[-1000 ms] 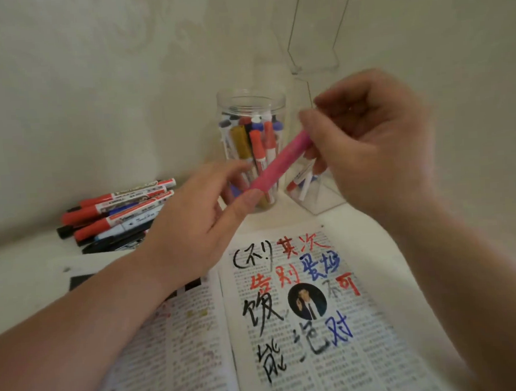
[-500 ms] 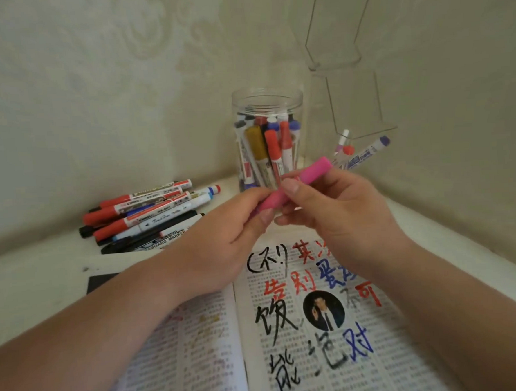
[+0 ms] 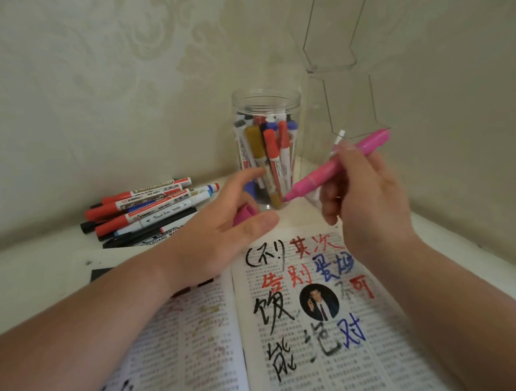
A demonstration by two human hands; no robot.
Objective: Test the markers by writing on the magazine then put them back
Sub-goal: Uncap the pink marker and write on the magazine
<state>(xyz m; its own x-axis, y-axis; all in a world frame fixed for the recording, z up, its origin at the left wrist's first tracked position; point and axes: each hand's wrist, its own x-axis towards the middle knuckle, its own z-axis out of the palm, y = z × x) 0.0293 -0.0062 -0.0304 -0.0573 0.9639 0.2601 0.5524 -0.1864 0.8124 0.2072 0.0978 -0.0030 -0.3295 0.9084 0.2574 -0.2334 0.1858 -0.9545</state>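
While the right hand (image 3: 368, 194) pinches the pink marker (image 3: 325, 173) mid-barrel, the left hand (image 3: 222, 227) at nine o'clock holds its cap (image 3: 244, 215). Light, stiff, likely slick.

We face a corner where two cream walls (image 3: 92, 69) meet, both papered with a faint embossed floral pattern. A white tabletop (image 3: 28, 269) spans the lower frame. At upper right, a clear acrylic rack (image 3: 330, 64) stands against the wall. The light is soft and even.

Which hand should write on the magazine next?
Right. The right hand grips the uncapped pink marker above the magazine; the left hand only holds its cap.
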